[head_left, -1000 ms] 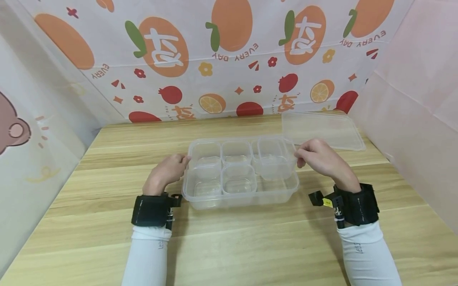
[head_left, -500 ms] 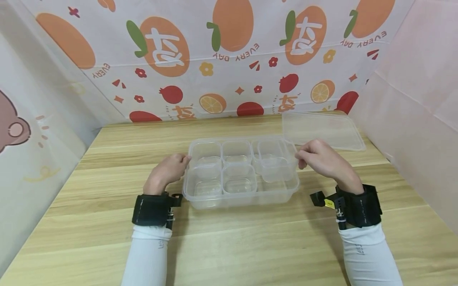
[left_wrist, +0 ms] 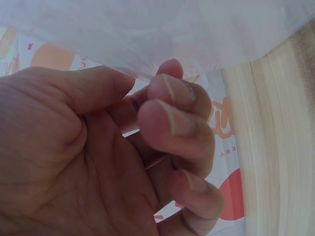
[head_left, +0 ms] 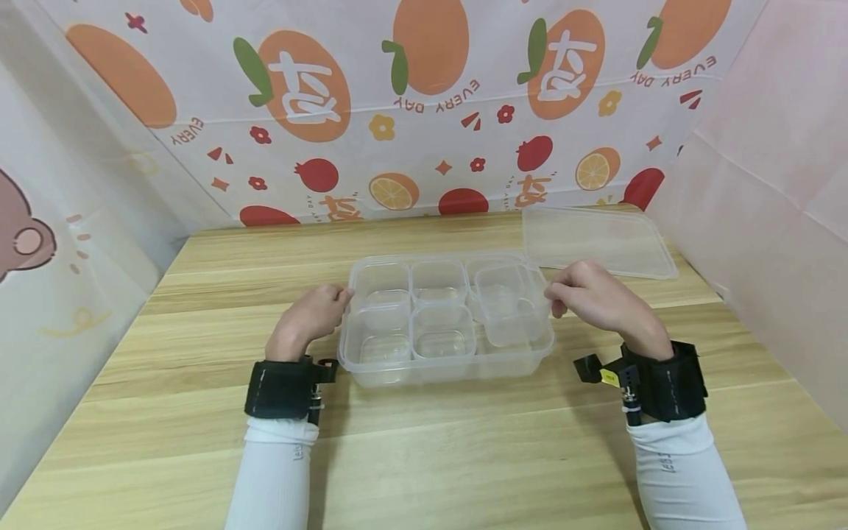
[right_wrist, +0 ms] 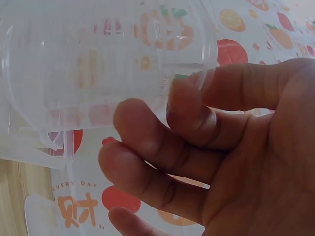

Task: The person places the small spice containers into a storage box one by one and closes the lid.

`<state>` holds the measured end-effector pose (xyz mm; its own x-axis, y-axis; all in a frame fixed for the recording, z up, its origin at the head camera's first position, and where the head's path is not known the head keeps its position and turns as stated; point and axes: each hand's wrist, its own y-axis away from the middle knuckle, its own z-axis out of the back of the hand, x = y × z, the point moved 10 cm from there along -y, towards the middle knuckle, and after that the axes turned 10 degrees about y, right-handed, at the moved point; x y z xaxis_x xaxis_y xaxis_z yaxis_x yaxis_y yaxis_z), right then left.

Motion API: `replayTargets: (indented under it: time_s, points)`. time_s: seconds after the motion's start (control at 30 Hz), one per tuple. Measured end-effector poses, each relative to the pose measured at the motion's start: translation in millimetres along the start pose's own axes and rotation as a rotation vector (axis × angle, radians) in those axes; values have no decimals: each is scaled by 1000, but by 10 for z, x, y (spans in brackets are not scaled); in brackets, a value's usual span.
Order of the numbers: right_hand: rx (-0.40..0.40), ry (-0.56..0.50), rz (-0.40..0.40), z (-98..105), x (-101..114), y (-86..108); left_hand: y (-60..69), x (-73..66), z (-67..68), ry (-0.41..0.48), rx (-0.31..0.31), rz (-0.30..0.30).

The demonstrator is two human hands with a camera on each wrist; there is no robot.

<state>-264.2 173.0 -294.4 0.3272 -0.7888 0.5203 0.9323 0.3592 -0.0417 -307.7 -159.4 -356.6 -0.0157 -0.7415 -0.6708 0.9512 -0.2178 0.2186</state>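
A clear plastic outer box (head_left: 447,368) stands on the wooden table, holding several small clear boxes, such as one at the front left (head_left: 384,346). At its left end my left hand (head_left: 308,320) pinches the rim between thumb and forefinger; the left wrist view shows that hand (left_wrist: 113,137) just below the translucent wall (left_wrist: 162,34). My right hand (head_left: 592,298) pinches the rim of another small clear box (head_left: 506,320), which is tilted above the right end of the outer box. Up close, the rim of this small box (right_wrist: 98,64) sits between thumb and forefinger.
A flat clear lid (head_left: 596,239) lies at the back right, close behind my right hand. Fruit-printed cloth (head_left: 430,147) hangs along the table's back edge, and a pale sheet (head_left: 762,184) borders the right side. Bare wood (head_left: 464,456) lies in front of the box.
The small clear box in my right hand has come slightly toward me and lower, over the front right of the outer box. My left hand and the outer box have stayed put.
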Motion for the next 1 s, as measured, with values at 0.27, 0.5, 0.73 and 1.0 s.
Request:
replayTargets:
  time_s: [0.27, 0.5, 0.73, 1.0]
  points:
    - [25, 9, 5, -23, -6, 5, 4, 4, 1, 13, 0, 7]
    - [41, 17, 20, -48, -2, -6, 4, -1, 3, 19, -4, 0]
    - [65, 24, 11, -85, -20, -17, 11, -8, -2, 24, -3, -3]
    - [84, 41, 14, -133, -11, -30, 15, -5, -4, 29, -2, 2]
